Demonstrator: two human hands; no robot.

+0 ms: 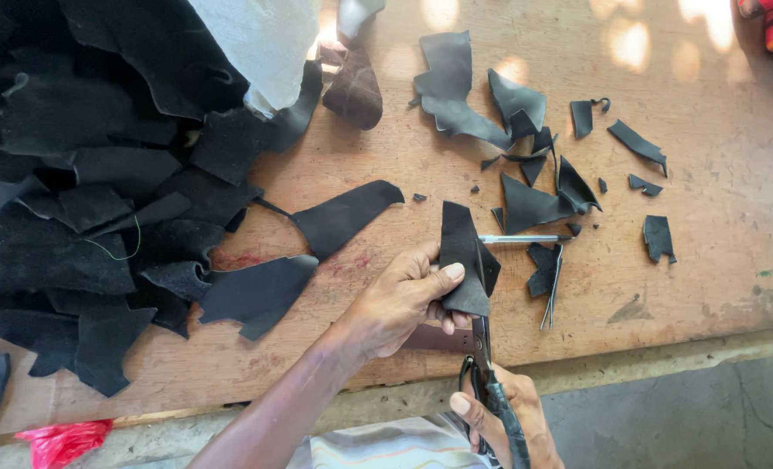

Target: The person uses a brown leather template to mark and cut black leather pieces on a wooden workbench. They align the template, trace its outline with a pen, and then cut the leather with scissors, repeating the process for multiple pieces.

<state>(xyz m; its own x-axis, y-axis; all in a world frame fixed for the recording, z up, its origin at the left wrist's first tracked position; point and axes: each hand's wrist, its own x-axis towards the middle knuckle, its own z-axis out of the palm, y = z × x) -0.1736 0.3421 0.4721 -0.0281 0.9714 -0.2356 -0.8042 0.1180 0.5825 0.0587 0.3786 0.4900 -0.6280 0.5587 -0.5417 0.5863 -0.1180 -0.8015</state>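
My left hand (404, 300) pinches a small black leather piece (464, 256), held upright over the front part of the wooden table (716, 174). My right hand (512, 417) grips black-handled scissors (484, 365) just below it, at the table's front edge. The blades point up into the bottom edge of the leather piece. A silver pen (521, 239) lies on the table just right of the held piece.
A large heap of black leather pieces (91, 200) covers the table's left side, with a pale sheet (265, 43) on top. Small black offcuts (534, 165) are scattered at centre right. A red plastic scrap (60, 439) lies at bottom left, a concrete floor (682, 408) below.
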